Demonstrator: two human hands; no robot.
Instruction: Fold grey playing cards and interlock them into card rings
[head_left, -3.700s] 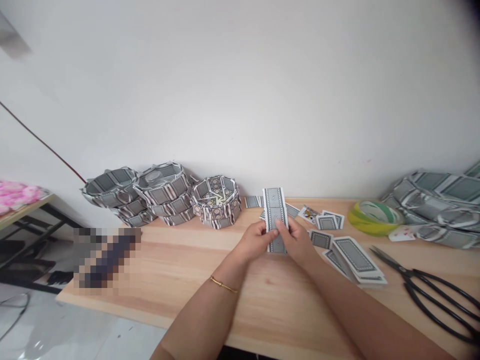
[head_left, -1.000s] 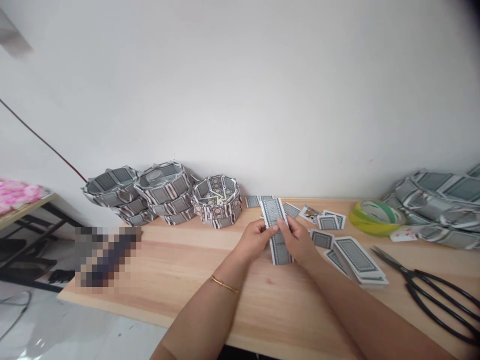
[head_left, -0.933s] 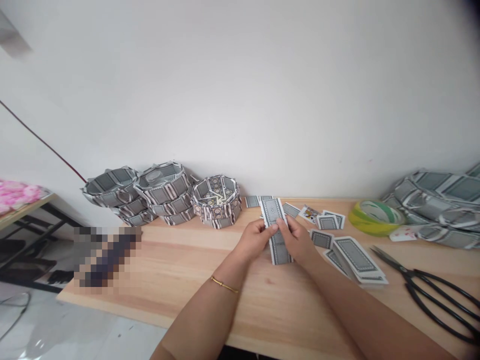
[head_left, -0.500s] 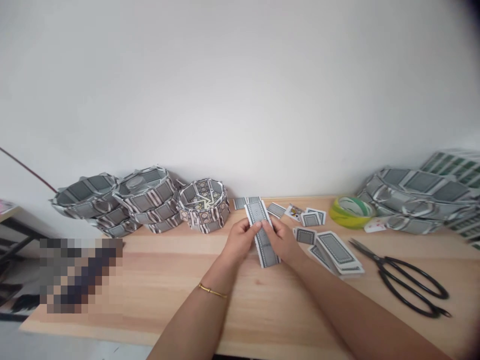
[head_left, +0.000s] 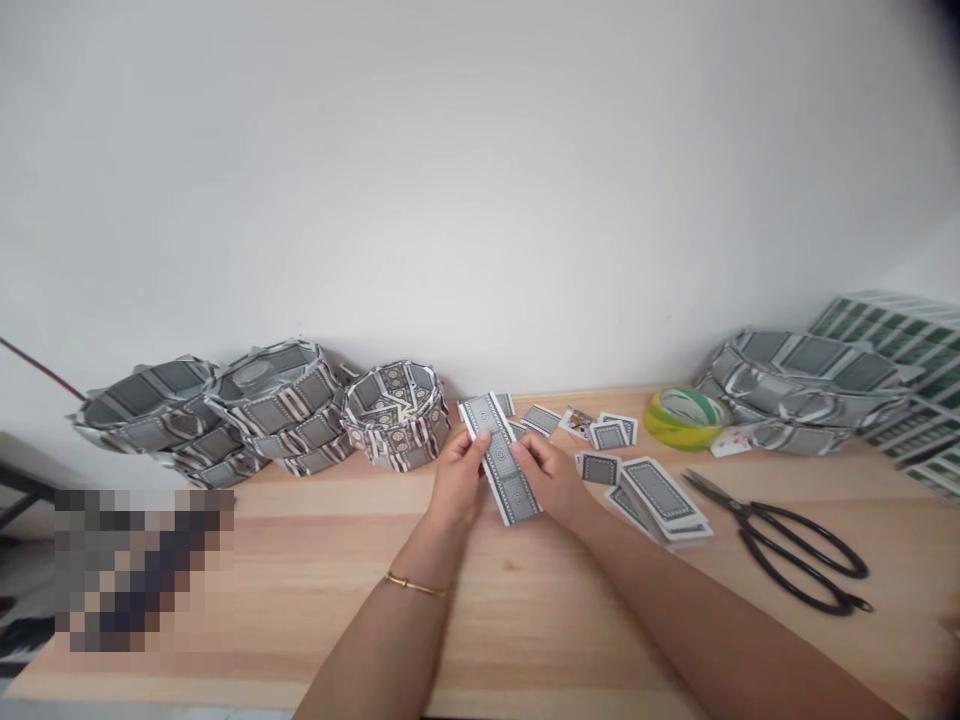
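Between my two hands, above the wooden table, is a long strip of joined playing cards with grey patterned backs. My left hand grips its left edge, thumb on top. On its right edge, my right hand is closed with the thumb laid on the cards; the fingers underneath are hidden. The strip tilts, its upper end leaning left. Just right of my right hand lie a small folded card and a stack of playing cards. More folded cards lie behind it.
Black-handled scissors lie at the right, near a yellow-green tape roll. Round baskets made of folded cards stand along the wall: a small one, larger ones at left, another at right. A blurred patch covers the left front.
The strip and both hands have moved slightly left, and the strip leans further left at its top. The whole view has shifted a little. Both hands keep their hold.
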